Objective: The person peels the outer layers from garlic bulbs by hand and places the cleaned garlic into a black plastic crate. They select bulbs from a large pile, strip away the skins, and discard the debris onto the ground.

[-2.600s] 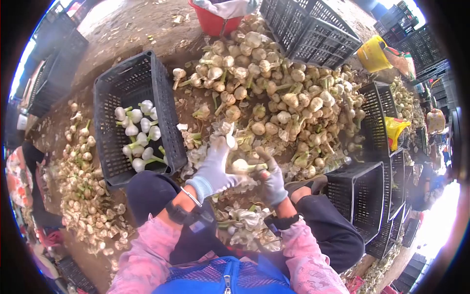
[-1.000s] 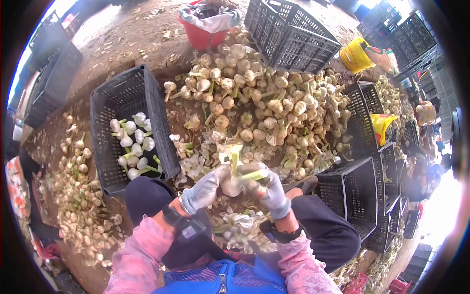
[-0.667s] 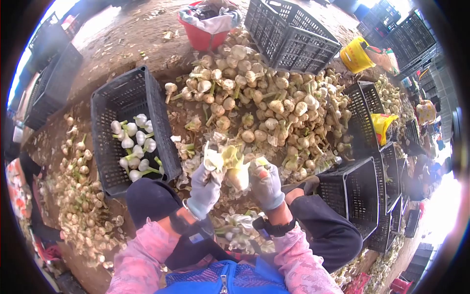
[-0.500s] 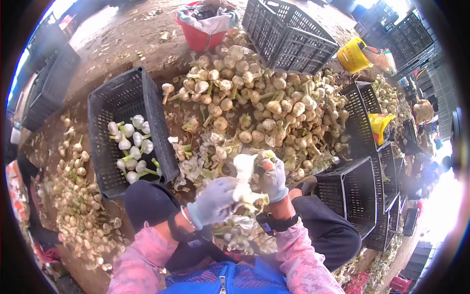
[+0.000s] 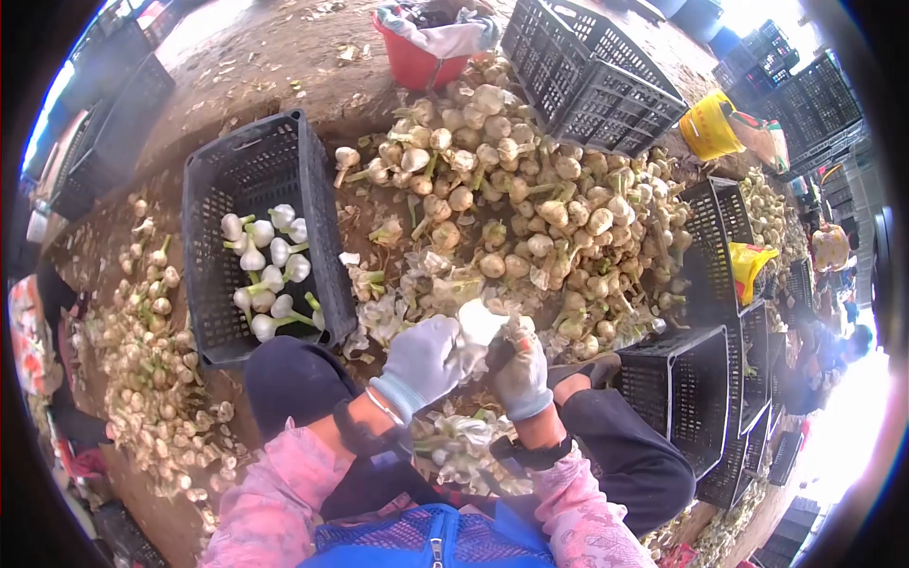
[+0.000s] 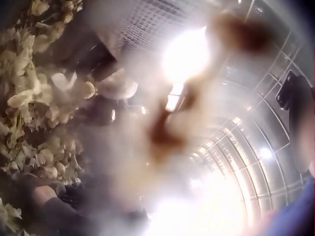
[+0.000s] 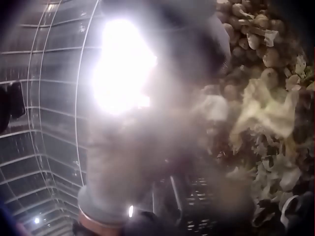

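A bright white garlic bulb (image 5: 481, 322) is between my two gloved hands, above the scattered skins. My left hand (image 5: 426, 364) has its fingers bent in against the bulb's lower left side. The curled fingers of my right hand (image 5: 521, 374) grip the bulb's stem side, and a pale brownish tuft shows at the top of that fist. Both wrist views are blurred and glaring around the hands. Beyond the hands lies a heap of unpeeled garlic (image 5: 568, 218). Several clean white bulbs with green stems lie in the black crate (image 5: 327, 227) at left.
Loose garlic skins (image 5: 464, 440) lie between the knees. More small bulbs (image 5: 161, 379) cover the ground at left. Black crates (image 5: 677, 398) stand at the right, another crate (image 5: 606, 80) at the back. A red bucket (image 5: 421, 62) and a yellow bucket (image 5: 712, 128) stand behind the heap.
My right hand first held a bulb by its stem while the left was open. Then both hands pulled skin off it; the bulb now looks whiter, and my left hand has moved up against it.
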